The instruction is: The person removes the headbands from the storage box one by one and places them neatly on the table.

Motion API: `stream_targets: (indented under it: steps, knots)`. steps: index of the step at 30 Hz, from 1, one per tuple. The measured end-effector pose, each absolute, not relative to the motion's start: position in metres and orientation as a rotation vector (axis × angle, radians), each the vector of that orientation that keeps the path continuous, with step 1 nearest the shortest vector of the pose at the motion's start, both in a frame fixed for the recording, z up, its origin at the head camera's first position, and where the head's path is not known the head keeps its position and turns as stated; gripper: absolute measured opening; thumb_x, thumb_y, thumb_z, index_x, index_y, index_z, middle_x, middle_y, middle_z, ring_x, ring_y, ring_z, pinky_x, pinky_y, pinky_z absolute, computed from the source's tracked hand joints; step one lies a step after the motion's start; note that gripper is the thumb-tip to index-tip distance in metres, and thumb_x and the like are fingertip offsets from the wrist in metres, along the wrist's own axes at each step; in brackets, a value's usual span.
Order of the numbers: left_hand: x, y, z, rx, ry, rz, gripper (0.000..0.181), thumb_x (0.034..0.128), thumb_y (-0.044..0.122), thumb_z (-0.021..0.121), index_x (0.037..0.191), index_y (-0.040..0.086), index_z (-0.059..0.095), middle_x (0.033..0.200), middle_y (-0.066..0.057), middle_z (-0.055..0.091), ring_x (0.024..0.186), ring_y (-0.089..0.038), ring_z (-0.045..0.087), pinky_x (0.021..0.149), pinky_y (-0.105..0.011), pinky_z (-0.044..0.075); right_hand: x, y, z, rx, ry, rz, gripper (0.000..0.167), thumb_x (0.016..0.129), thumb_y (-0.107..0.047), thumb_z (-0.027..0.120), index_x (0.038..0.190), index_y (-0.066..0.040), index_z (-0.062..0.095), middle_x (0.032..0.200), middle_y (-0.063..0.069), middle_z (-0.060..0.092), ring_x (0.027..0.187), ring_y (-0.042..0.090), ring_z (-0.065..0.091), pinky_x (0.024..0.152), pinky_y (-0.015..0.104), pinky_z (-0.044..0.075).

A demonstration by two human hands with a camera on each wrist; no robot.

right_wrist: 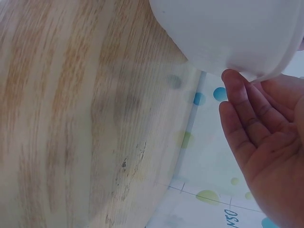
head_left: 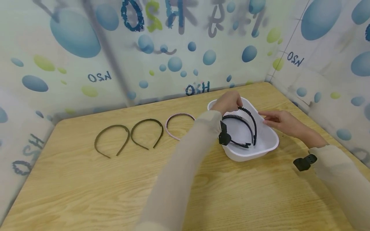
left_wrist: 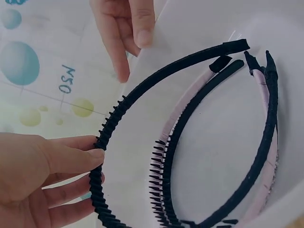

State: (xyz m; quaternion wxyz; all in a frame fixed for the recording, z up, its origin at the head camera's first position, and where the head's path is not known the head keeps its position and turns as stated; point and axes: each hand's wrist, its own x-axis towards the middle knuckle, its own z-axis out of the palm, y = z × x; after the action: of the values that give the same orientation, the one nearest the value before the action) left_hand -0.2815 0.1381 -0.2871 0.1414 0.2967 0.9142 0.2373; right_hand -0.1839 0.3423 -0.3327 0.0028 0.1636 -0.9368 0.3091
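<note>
A black toothed headband (head_left: 251,116) is pinched between the thumb and fingers of my left hand (head_left: 229,101), held inside the white basin (head_left: 267,142). In the left wrist view, my left hand (left_wrist: 52,175) grips that headband (left_wrist: 164,72) by its toothed part. Beneath it in the basin lie other headbands, one black (left_wrist: 178,133) and one pink (left_wrist: 176,110). My right hand (head_left: 284,123) holds the basin's right rim; in the right wrist view the fingertips of my right hand (right_wrist: 266,128) touch the outside of the basin (right_wrist: 228,33), the thumb at its rim.
On the wooden table (head_left: 95,189), left of the basin, lie a dark olive headband (head_left: 125,146), a second dark headband (head_left: 160,138) and a pink one with dark teeth (head_left: 170,134), partly behind my left sleeve. A patterned wall covering (head_left: 115,93) stands behind the table.
</note>
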Motion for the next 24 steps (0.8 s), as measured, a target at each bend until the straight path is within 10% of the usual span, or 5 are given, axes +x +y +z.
stream_targets:
  steps: [24]
  knots:
    - [-0.280, 0.110, -0.240, 1.102, 2.722, 0.657, 0.028, 0.0898, 0.010, 0.059, 0.117, 0.015, 0.065, 0.112, 0.003, 0.061, 0.101, -0.008, 0.054, 0.084, -0.018, 0.043, -0.185, 0.342, -0.332, 0.446, -2.995, 0.898, 0.039, 0.092, -0.006, 0.054, 0.126, 0.010, 0.047, 0.094, 0.017, 0.063, 0.082, 0.014, 0.057, 0.067, 0.018, 0.048]
